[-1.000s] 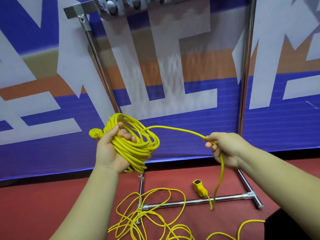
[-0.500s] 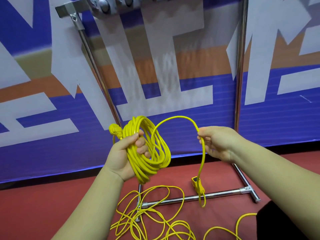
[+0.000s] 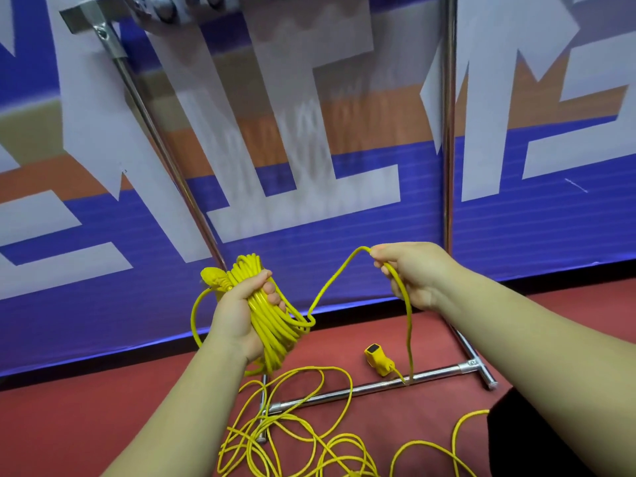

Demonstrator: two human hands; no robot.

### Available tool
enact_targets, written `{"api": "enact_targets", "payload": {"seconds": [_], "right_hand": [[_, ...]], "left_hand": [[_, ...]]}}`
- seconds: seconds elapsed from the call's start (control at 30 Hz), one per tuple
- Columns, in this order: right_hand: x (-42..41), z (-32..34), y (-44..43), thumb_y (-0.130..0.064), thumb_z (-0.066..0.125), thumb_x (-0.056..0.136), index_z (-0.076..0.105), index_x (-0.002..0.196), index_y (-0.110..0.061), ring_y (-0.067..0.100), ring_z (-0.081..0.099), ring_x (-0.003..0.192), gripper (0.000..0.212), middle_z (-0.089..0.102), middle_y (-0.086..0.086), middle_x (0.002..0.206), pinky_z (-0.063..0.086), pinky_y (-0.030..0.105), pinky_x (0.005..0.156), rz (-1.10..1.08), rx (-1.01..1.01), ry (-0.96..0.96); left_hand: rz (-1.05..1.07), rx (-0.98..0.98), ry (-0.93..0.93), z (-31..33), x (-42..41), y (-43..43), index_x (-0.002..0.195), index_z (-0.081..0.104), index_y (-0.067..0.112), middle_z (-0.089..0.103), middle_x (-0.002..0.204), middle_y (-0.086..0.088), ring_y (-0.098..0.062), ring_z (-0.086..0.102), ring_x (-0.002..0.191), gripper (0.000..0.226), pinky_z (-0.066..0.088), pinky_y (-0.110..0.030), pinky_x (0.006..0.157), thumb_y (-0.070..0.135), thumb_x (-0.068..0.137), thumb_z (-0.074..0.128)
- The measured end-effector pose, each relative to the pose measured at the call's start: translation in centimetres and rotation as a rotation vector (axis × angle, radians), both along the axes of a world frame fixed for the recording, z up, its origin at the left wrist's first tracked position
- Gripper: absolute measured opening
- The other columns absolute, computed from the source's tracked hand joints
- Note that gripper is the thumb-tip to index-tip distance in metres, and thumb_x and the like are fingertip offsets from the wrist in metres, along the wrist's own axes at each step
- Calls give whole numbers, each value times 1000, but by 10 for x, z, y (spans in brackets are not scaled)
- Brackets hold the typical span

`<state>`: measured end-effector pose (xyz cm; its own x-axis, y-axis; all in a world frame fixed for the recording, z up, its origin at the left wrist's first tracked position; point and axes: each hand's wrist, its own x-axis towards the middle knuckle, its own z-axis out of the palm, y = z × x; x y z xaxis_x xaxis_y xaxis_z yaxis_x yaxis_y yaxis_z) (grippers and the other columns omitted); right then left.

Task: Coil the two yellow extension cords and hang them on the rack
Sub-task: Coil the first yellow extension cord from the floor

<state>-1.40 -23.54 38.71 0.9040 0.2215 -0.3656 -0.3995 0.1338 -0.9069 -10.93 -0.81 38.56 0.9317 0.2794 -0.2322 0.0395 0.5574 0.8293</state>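
My left hand (image 3: pixel 241 315) grips a thick coil of yellow extension cord (image 3: pixel 275 325), with its yellow plug (image 3: pixel 212 276) sticking out to the left above my thumb. From the coil a loose strand rises to my right hand (image 3: pixel 409 273), which pinches it and lets the tail hang down to the yellow socket end (image 3: pixel 377 359) just above the floor. A second yellow cord (image 3: pixel 303 438) lies in a loose tangle on the red floor below my hands. The metal rack (image 3: pixel 447 132) stands right behind, its top bar (image 3: pixel 165 8) at the upper edge.
The rack's left post (image 3: pixel 161 149) slants down behind the coil, and its base crossbar (image 3: pixel 378 385) with feet lies on the red floor (image 3: pixel 86 407) under the hanging tail. A blue, white and orange banner wall (image 3: pixel 344 208) closes off the back.
My left hand has tilted the coil down and to the right, and a fresh loop has joined it. My right hand has slid further along the strand, and the socket end hangs lower.
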Motion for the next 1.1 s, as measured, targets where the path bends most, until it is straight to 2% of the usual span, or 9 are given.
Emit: {"api": "enact_targets", "payload": {"seconds": [0.1,0.17,0.27,0.37,0.5,0.6,0.73,0.93,1.1], "right_hand": [[4,-6,2,-11,73,86,73,84,-8,11,59,59,4,67,6,73,45,22,52,-90,7,12],[3,-6,4,-13,72,87,72,81,-11,12,58,60,6,68,5,73,44,23,55,-73,4,-10],[-2,-2,6,-14,70,89,71,83,-11,14,56,63,7,67,5,74,38,22,50,-11,6,-72],[-6,2,7,-11,66,92,71,92,-8,13,61,67,6,70,8,80,44,22,58,36,45,-120],[-9,6,10,-4,63,91,72,98,-10,12,65,71,12,74,10,87,45,26,70,111,57,-171],[-10,8,8,-3,70,86,74,98,-12,7,62,58,16,75,10,83,40,25,62,160,-6,-228],[-11,10,6,-5,76,81,74,96,-13,15,66,68,17,75,15,86,38,25,55,209,-78,-287],[-13,12,10,-4,79,79,71,97,-11,15,69,62,21,73,9,74,40,18,44,245,-129,-309],[-13,12,15,0,80,79,69,90,-7,14,66,53,17,69,10,68,42,16,41,224,-141,-340]], "left_hand": [[-60,40,-20,-1,0,-1,73,60,12,47,55,0,-13,47,42,10,49,-24,50,18,82,61],[-140,88,-46,-3,-1,-5,85,60,10,46,58,-1,-14,47,45,6,49,-26,50,13,81,64],[-255,190,-57,-9,-3,-16,94,62,5,48,60,-5,-16,48,45,20,49,-29,51,9,76,70],[-331,220,-28,-15,-5,-30,94,65,3,49,60,-9,-18,50,45,35,50,-31,51,15,64,78],[-368,240,1,-19,-6,-46,103,68,-1,50,60,-11,-20,51,45,32,50,-32,52,7,72,69],[-369,269,36,-22,-5,-52,110,67,-2,51,62,-12,-22,53,47,39,51,-33,54,6,72,67],[-362,262,68,-25,-3,-55,100,73,4,55,66,-14,-23,56,49,31,52,-32,54,5,69,69],[-327,288,104,-30,0,-55,89,75,2,67,81,-19,-26,66,64,25,54,-31,53,6,64,73],[-365,217,91,-35,2,-57,94,78,3,70,101,-23,-34,67,81,26,59,-41,66,5,69,68]]}}
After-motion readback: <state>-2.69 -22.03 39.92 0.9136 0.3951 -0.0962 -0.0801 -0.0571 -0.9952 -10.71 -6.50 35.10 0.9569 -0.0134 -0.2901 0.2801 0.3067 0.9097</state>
